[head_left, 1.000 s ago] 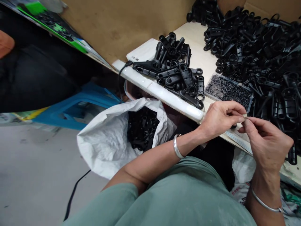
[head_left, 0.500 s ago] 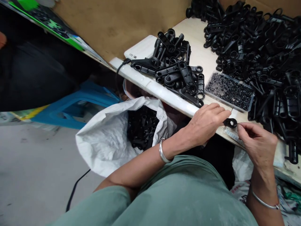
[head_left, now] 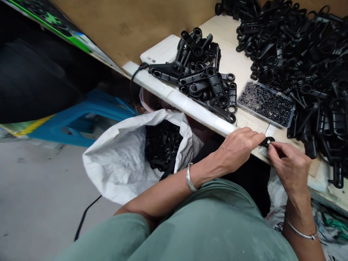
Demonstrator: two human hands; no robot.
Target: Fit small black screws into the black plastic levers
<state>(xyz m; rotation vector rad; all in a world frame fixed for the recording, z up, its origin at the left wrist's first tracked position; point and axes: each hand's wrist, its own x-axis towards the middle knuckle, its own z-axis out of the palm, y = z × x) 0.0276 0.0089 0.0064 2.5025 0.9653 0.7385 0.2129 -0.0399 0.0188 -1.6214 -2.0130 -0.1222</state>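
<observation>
Near the table's front edge, my left hand (head_left: 240,148) is closed on a small black plastic part (head_left: 269,140) that has a ring-shaped end. Most of that part is hidden behind the fingers. My right hand (head_left: 290,165) pinches with thumb and forefinger right at the ring; whatever lies between these fingertips is too small to make out. A thin dark pin (head_left: 268,128) stands up just behind the ring. Beyond both hands sits a clear plastic box (head_left: 265,104) full of tiny dark pieces.
Black plastic handle-like parts (head_left: 203,78) are heaped at the table's left, with a larger black pile (head_left: 307,54) at the right. Below the edge, a white sack (head_left: 116,163) holds more black parts. A blue stool (head_left: 95,112) stands at the left.
My right hand has moved left, so its fingertips now cover part of the ring, which was more exposed before. The left hand still holds the part.
</observation>
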